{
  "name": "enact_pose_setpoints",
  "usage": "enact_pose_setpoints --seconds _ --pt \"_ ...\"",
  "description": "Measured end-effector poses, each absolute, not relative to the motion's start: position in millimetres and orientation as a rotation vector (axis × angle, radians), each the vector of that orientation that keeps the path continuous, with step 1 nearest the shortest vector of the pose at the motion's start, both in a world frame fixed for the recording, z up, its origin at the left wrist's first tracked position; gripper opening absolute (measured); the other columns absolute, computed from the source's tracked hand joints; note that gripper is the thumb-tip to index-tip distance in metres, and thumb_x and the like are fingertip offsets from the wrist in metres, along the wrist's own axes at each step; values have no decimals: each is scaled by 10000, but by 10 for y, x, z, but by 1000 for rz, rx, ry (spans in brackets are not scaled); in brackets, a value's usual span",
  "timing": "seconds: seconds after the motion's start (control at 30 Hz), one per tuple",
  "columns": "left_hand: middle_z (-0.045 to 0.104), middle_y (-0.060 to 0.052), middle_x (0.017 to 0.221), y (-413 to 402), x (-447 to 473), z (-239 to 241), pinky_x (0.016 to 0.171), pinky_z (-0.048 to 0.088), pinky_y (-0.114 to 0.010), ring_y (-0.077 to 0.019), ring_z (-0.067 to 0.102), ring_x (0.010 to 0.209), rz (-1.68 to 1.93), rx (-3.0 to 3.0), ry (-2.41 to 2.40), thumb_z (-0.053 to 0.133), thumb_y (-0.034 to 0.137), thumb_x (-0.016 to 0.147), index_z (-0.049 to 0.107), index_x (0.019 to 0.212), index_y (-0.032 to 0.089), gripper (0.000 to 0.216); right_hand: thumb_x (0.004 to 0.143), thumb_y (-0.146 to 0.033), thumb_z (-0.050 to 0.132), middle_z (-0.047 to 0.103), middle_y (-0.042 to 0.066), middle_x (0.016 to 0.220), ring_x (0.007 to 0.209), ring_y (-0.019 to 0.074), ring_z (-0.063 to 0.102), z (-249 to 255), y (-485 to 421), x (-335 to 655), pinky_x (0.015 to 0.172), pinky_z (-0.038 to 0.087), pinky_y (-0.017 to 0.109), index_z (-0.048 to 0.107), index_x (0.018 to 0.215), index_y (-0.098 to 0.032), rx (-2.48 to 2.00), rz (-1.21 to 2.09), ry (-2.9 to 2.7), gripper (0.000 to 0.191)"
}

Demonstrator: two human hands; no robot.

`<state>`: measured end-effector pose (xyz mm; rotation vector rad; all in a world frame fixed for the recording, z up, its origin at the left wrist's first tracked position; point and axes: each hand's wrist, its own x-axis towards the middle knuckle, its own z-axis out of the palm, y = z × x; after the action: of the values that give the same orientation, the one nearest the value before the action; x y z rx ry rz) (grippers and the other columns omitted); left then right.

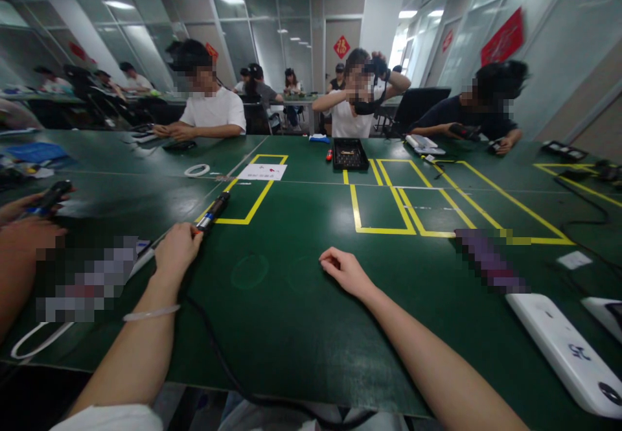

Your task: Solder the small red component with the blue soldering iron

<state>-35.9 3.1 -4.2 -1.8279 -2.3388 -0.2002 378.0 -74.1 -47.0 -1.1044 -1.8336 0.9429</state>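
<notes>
Across the room, glass partitions (262,35) and one red paper diamond (341,46) on a door; nearer, a smooth, dark green tabletop (272,334) marked out in straight yellow tape (383,231), with three people (216,110) seated along the far side. Grips one black cylindrical tool (214,212), banded in silver and blue, with the left hand (177,249), fingers closed around its near end, over the left side of one small taped outline. Rests the right hand (344,270) on the tabletop, fingers loosely curled, half open. Farther off, one shallow black tray (350,167), one flat white sheet (253,172), one round coil of white cable (197,175). Beyond the right forearm, one rounded white plastic case (558,347) with handwriting; at the left edge, a co-worker's hands (34,236) around a second black tool (54,196).
</notes>
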Motion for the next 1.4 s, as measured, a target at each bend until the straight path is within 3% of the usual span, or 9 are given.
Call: enact_pose_setpoints --seconds 0.27,0.4,0.57,0.67,0.77,0.87,1.03,1.23,1.4 --pt "631 -97 955 16 41 39 773 466 -381 -265 610 879 -643 -1870 -2261 432 429 892 558 1073 146 359 877 -266 544 543 -27 633 585 106 480 -462 -727 3810 569 339 210 576 737 -160 -1151 928 -1847 179" --pt "682 -53 979 -108 655 100 817 471 -305 -205 627 882 -943 -2449 -2126 498 477 839 619 1027 190 364 872 -260 553 548 -27 653 592 104 485 -489 -731 3822 574 344 210 583 756 -160 -1115 938 -1840 156" --pt "677 -65 1087 -379 1434 133 880 446 -323 -217 605 1008 -949 -3200 -1966 522 464 843 643 1120 195 405 847 -240 585 541 -36 684 601 98 491 -488 -758 3800 585 378 204 575 898 -170 -1015 1020 -1819 87" --pt "679 -56 979 -505 1730 113 807 449 -299 -187 609 898 -954 -3495 -1979 559 408 833 587 1204 180 436 830 -247 619 548 -46 715 575 90 483 -459 -787 3780 578 391 203 529 1069 -188 -936 1079 -1833 263" --pt "657 -39 904 -567 1879 72 708 431 -261 -155 582 799 -927 -3670 -2003 575 390 825 568 1197 169 432 830 -252 626 547 -39 731 597 94 494 -440 -808 3768 590 396 207 550 1032 -190 -894 1032 -1888 225" --pt "643 -34 891 -571 1908 17 694 425 -256 -148 569 789 -997 -3688 -2048 566 403 833 561 1191 171 426 839 -264 619 547 -33 725 606 98 497 -446 -806 3762 599 396 211 575 940 -181 -903 982 -1904 138" --pt "624 -28 854 -546 1850 -62 754 455 -294 -152 573 782 -1078 -3585 -1974 510 437 874 554 1196 169 421 823 -326 648 572 -31 687 581 101 517 -495 -765 3756 576 401 209 574 897 -171 -969 1089 -1757 187" --pt "599 -65 1073 -624 1857 -14 788 472 -292 -173 585 920 -1086 -3386 -1597 540 397 866 612 1113 217 315 904 -444 521 602 -19 597 542 109 551 -526 -732 3793 585 423 220 569 783 -167 -998 1228 -1667 307" --pt "630 -47 951 -648 1873 10 799 476 -304 -174 592 868 -1055 -3340 -1526 557 381 860 641 983 210 227 902 -487 512 580 -29 570 536 103 526 -516 -732 3790 583 410 217 572 780 -165 -1003 1251 -1699 349"
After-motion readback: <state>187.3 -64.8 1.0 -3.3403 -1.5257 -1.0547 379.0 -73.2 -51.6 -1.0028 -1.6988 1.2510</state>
